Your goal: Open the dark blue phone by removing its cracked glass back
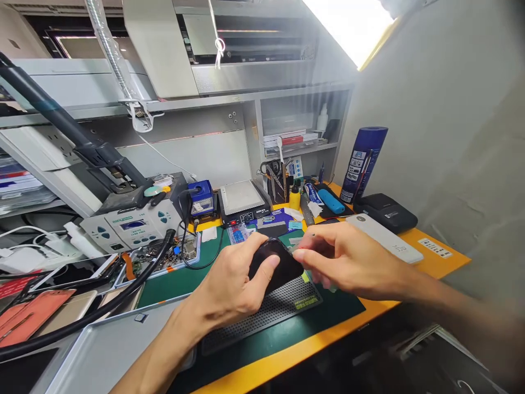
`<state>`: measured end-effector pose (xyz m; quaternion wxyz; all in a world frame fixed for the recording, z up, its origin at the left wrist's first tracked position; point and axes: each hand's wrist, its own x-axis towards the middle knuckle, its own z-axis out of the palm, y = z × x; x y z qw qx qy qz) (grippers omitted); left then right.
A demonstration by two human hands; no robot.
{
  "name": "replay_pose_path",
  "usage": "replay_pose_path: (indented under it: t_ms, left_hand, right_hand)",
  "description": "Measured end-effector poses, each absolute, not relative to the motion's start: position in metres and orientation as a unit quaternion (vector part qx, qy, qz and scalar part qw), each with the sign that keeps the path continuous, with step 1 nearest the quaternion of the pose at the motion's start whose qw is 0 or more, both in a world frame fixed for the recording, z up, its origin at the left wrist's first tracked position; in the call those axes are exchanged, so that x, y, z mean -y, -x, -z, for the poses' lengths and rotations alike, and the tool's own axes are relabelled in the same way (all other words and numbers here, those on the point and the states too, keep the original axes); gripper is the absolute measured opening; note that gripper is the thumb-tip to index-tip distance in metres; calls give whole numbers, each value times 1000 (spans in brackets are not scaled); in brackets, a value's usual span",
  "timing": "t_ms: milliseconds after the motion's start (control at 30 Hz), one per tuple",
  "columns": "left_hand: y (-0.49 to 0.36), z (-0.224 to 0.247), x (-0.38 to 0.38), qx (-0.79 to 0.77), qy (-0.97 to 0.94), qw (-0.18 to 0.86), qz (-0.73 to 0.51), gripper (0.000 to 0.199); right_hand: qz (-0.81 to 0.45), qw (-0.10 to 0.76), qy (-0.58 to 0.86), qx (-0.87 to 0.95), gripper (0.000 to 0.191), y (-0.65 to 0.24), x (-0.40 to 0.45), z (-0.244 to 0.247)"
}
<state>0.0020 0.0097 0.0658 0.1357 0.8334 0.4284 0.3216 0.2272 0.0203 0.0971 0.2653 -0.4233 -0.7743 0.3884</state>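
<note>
My left hand (pixel 241 273) is wrapped round a black smartphone (pixel 283 276), its thumb lying across the dark glass. The phone is held tilted above a perforated grey mat (pixel 262 312). At the phone's right edge, my right hand (pixel 336 254) is closed in a pinch, thumb against fingers. Something small and thin, pale or clear, seems to be between those fingertips, but its kind is too small to tell. The phone's back and the fingers under it are hidden.
A green work mat (pixel 344 312) covers the yellow desk (pixel 262 366). Left stand a rework station (pixel 135 227) with a black hose and a tray (pixel 188 253) of small parts. Behind are a hot plate (pixel 241 197) and a tool holder (pixel 279 186). A white device (pixel 385 241) lies right.
</note>
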Motion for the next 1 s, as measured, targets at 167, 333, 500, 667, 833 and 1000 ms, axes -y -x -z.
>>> replay_pose_path:
  t_ms: [167,333,500,667,833,1000]
  left_hand:
    - [-2,-59,-14,-464,-850,108,-225,20]
    - [-7,-52,-18,-481,-861,66,-154,49]
    - [-8,-48,-21,-488,-864,39,-114,36]
    - [-9,-44,-25,-484,-869,37,-92,33]
    - [-10,-43,-27,-481,-872,37,-82,30]
    - [-12,-40,-24,-469,-879,43,-74,30]
  right_hand:
    - [-529,303,437,661,30,-221,-28,-56]
    - [-562,320,420,637,37,-224,-41,-34]
    - [-584,322,405,626,41,-223,-48,-28]
    - [-587,331,416,611,41,-220,-51,-19]
    - [-589,332,428,600,44,-218,-53,-14]
    - [-586,332,433,599,42,-216,-55,-15]
